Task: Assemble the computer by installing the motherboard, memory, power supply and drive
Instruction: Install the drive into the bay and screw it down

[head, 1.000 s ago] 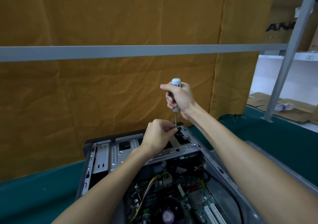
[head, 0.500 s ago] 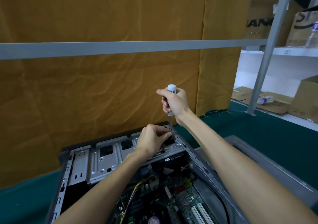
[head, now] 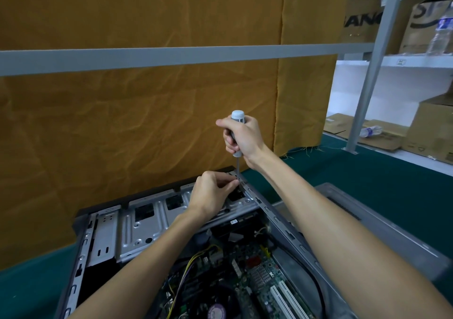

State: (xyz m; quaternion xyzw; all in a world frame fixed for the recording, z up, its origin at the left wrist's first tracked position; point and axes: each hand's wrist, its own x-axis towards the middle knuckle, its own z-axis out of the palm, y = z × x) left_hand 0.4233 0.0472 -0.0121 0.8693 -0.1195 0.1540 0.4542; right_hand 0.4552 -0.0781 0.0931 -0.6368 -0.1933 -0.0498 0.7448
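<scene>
Head view. Your right hand [head: 241, 137] is wrapped around the grey handle of the screwdriver [head: 237, 132], which stands upright with its shaft running down to the far right corner of the drive cage [head: 157, 220] in the open computer case [head: 289, 235]. Your left hand [head: 212, 193] is curled at the shaft's tip, fingertips pinched together there; whether they hold a screw cannot be told, since the tip is hidden. The motherboard [head: 259, 277] already lies on the case floor below, with yellow cables [head: 193, 262] running across it. The case rests on the green mat [head: 367, 184].

A screw of this kind is likely tiny, light and slippery: pinch it by the head and keep it on the bit. The sheet-metal cage is stiff but probably sharp at its edges. The board is fragile; take it by its rim only.
</scene>
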